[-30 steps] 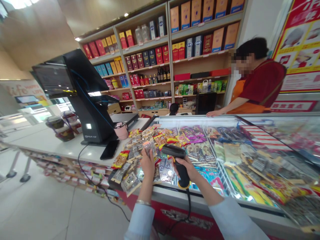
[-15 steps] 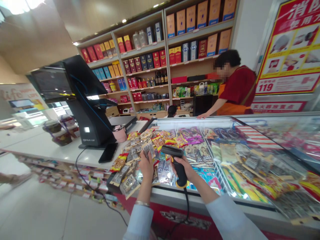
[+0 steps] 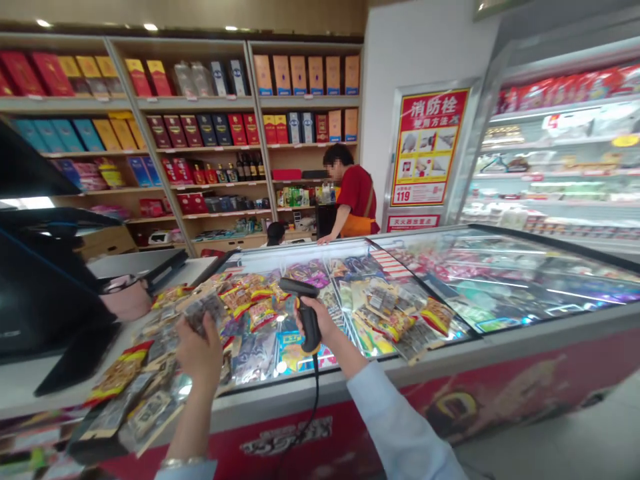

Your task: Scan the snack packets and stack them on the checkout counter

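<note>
A clear packet (image 3: 206, 308) with dark contents is gripped in the left hand (image 3: 199, 348), above snack bags (image 3: 123, 372) heaped at the left end of a glass-topped freezer (image 3: 450, 352). A black scanner (image 3: 311, 327) is held by its handle over the glass, the right hand (image 3: 325, 322) closed around it. At the left, a pink cup (image 3: 127, 301) is set on a white table (image 3: 25, 397). Behind, shelves (image 3: 253, 87) are filled with boxes and bottles; a red-and-yellow poster (image 3: 431, 148) is mounted on the wall.
</note>
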### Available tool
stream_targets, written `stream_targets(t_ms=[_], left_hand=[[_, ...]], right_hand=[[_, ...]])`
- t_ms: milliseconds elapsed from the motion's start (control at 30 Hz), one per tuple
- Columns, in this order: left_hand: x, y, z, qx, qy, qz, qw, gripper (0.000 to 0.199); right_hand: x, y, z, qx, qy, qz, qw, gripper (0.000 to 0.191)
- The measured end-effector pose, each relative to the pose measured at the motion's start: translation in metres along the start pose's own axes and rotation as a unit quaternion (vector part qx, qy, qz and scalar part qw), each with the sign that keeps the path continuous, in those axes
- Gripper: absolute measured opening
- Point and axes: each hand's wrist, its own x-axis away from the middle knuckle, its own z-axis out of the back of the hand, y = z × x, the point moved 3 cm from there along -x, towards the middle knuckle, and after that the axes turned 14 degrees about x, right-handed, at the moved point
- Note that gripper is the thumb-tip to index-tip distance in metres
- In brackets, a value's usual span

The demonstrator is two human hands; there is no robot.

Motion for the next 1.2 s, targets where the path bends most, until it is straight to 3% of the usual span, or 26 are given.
stream_targets(t_ms=[100,200,367,500,600,667,733,833,1000,1200], left_hand=[[0.024,0.031,-0.015,0.055,-0.051,-0.018,0.997,0.054],[0.061,0.060,-0.048,0.138,-0.151,-0.038,0.978,0.047],[0.136,0.100,-0.119,0.273,-0.347,0.030,0.897,0.052],[0.182,0.144,-0.158,0.324,-0.382,0.043,0.864,0.054],[0.204,0.179,-0.175,0.325,-0.400,0.002,0.857,0.072],[0.215,0.193,-0.181,0.280,-0.392,-0.056,0.874,0.075],[0.224,0.196,-0.185,0.222,-0.371,-0.120,0.894,0.066],[0.239,0.187,-0.192,0.187,-0.376,-0.189,0.888,0.048],[0.252,0.173,-0.201,0.184,-0.406,-0.192,0.874,0.051],[0.251,0.179,-0.195,0.201,-0.403,-0.194,0.872,0.052]], right_hand=[[0.027,-0.036,0.037,-0.008,0.032,0.036,0.999,0.032],[0.058,-0.067,0.081,-0.011,0.081,0.078,0.994,0.033],[0.117,-0.100,0.162,0.000,0.190,0.104,0.976,0.034],[0.162,-0.114,0.221,0.011,0.285,0.166,0.944,0.031],[0.186,-0.115,0.254,0.004,0.329,0.189,0.925,0.033],[0.194,-0.112,0.270,0.008,0.353,0.196,0.915,0.035],[0.198,-0.106,0.283,0.015,0.367,0.191,0.910,0.036],[0.198,-0.098,0.299,0.002,0.382,0.186,0.905,0.035],[0.195,-0.090,0.314,-0.047,0.403,0.163,0.899,0.030],[0.195,-0.089,0.317,-0.065,0.406,0.117,0.904,0.028]])
